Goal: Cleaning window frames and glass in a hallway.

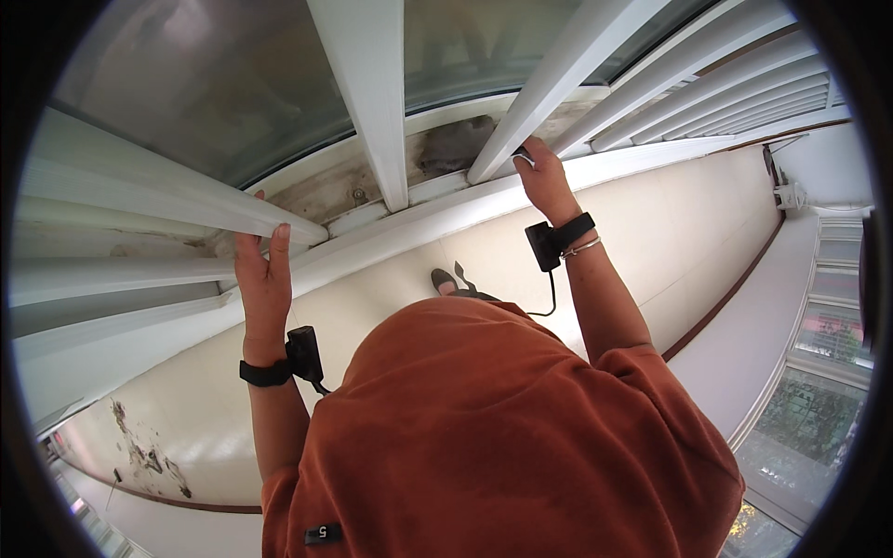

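My left hand [261, 268] grips a thick white bar [174, 185] near its lower end, thumb on the near side and fingertips showing behind it. My right hand [542, 178] is at the foot of another white bar [537, 91], partly behind it, and holds a small dark and white object [522, 157] that is mostly hidden in the fingers. Between my hands a third bar [380, 118] stands on the white lower rail [391, 224]. Behind the bars lies a dirty window sill [314, 192] with a dark grey patch [453, 146], perhaps a wet area or a cloth.
Glass panes [202, 84] rise behind the sill. More white bars [670, 84] run off to the right. Below the rail is a pale floor [670, 237] with dark stains [150, 453] at the lower left. A wall and windows [802, 411] stand at the right.
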Motion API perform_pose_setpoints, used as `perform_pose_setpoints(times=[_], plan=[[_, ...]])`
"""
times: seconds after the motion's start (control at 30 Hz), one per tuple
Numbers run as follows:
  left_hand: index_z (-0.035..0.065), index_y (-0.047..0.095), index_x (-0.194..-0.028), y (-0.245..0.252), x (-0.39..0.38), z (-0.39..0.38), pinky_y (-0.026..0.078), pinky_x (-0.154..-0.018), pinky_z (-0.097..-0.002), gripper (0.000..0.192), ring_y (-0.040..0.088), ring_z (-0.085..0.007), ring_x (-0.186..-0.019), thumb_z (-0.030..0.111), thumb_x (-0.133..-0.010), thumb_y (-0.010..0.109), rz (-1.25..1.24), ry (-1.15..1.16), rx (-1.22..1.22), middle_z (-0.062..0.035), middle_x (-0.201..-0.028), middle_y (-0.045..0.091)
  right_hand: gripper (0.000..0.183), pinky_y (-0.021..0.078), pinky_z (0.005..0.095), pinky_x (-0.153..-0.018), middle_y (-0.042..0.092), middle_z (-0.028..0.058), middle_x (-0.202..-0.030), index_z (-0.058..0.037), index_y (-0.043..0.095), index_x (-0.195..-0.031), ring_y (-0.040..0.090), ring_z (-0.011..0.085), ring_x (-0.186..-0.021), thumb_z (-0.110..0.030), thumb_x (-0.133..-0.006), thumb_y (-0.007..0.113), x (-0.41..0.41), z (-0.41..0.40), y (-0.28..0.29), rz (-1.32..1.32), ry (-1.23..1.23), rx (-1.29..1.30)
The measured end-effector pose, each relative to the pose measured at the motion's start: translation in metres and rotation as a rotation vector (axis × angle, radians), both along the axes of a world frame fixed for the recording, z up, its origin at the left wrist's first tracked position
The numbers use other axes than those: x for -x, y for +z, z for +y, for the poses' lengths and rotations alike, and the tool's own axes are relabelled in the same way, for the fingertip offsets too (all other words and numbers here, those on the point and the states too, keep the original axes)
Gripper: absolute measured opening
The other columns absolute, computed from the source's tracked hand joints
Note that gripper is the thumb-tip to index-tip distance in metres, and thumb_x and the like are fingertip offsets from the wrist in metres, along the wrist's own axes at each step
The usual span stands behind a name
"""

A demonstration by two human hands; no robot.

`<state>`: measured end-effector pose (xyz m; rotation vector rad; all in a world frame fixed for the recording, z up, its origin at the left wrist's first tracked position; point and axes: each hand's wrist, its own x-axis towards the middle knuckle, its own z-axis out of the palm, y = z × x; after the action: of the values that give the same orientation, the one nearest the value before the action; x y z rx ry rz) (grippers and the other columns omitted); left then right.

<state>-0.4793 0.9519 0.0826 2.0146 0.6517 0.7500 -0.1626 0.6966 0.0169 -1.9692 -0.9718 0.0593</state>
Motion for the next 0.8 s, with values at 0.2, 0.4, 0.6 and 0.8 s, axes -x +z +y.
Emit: perform_pose_setpoints(times=[0.2, 0.4, 0.6, 0.8], plan=[[-0.0016, 0.039, -0.138, 0.002, -0.001, 0.000, 0.038, -0.103, -0.0377, 0.047, 0.050, -0.0288, -0.122, 0.019, -0.098, 0.053, 0.033, -0.006, -0.036, -0.0184, -0.139, 0.048, 0.027, 0.0490, 0.0422, -0.087, 0.065, 0.0222, -0.101, 0.0006, 0.064, -0.103, 0.060, 0.0394, -0.100, 0.000, -0.080, 0.050, -0.007, 0.020, -0.034, -0.358, -0.003, 0.461], [-0.0008, 0.039, -0.138, -0.001, -0.002, 0.000, 0.037, -0.103, -0.0366, 0.047, 0.051, -0.0267, -0.121, 0.019, -0.098, 0.054, -0.006, -0.012, -0.039, -0.0166, -0.139, 0.048, 0.032, 0.0481, 0.0437, -0.090, 0.064, 0.0222, -0.109, -0.0011, 0.066, -0.103, 0.059, 0.0397, -0.104, 0.005, -0.078, 0.046, -0.021, 0.034, -0.035, -0.057, 0.290, 0.300], [-0.0006, 0.040, -0.138, -0.003, -0.001, 0.000, 0.038, -0.103, -0.0366, 0.046, 0.050, -0.0263, -0.121, 0.019, -0.098, 0.054, -0.021, -0.011, -0.003, -0.0163, -0.140, 0.047, 0.035, 0.0491, 0.0434, -0.086, 0.063, 0.0218, -0.108, -0.0022, 0.063, -0.110, 0.058, 0.0403, -0.102, 0.006, -0.081, 0.047, 0.009, 0.018, -0.009, -0.076, 0.166, 0.188], [-0.0014, 0.040, -0.137, -0.002, 0.001, -0.002, 0.038, -0.103, -0.0365, 0.046, 0.050, -0.0270, -0.121, 0.018, -0.098, 0.053, -0.022, -0.004, 0.009, -0.0170, -0.140, 0.047, 0.024, 0.0526, 0.0418, -0.074, 0.066, 0.0163, -0.092, -0.0018, 0.065, -0.095, 0.063, 0.0369, -0.084, 0.008, -0.077, 0.053, 0.083, -0.001, 0.029, -0.280, 0.052, 0.122]])
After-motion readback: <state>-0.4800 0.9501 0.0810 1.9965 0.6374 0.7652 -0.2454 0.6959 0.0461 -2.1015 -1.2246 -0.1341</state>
